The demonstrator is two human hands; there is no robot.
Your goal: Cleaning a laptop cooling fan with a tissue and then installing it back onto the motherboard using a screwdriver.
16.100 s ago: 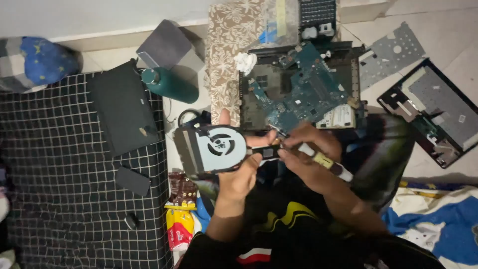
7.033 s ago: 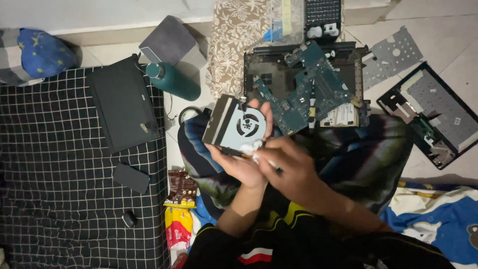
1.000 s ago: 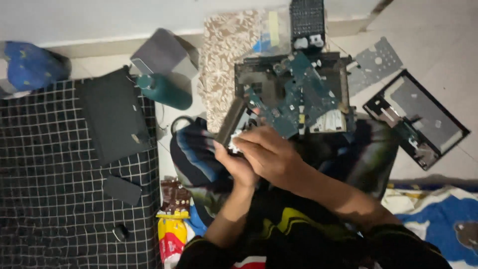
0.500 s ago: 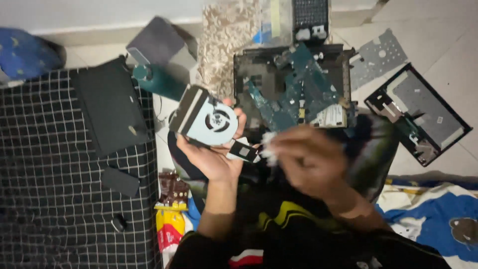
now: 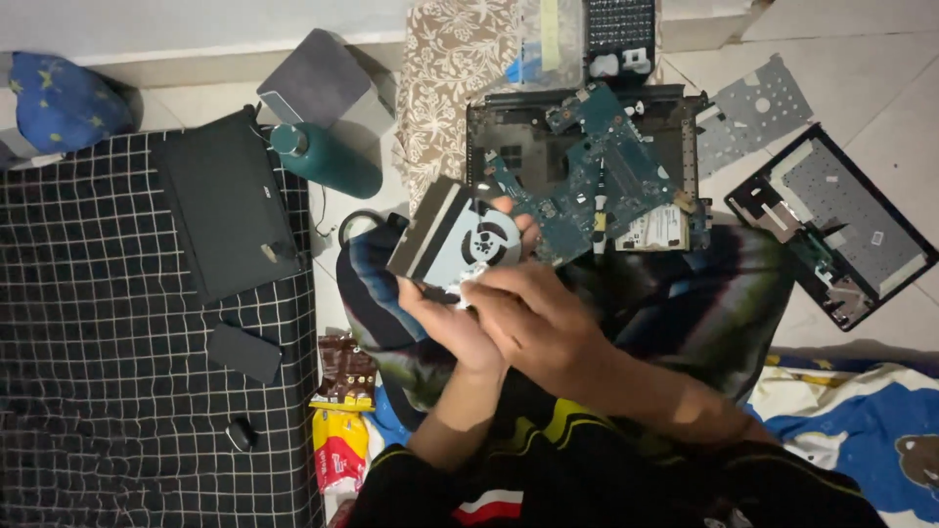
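— Half a second on, what had changed?

— Back over the fan went my right hand (image 5: 533,318), which had been pulled off to the side and blurred; the cooling fan (image 5: 460,242) itself had tipped a little, rotor facing up. Contact was resumed, so work on the fan went on.

— And each grip?

— My left hand (image 5: 445,318) was clasped round the fan's lower edge, holding it above my lap, just in front of the blue circuit board (image 5: 597,186). My right grip was curled, fingertips (image 5: 479,291) pressing the casing beside a small white scrap; whether it pinched that scrap, I could not tell.
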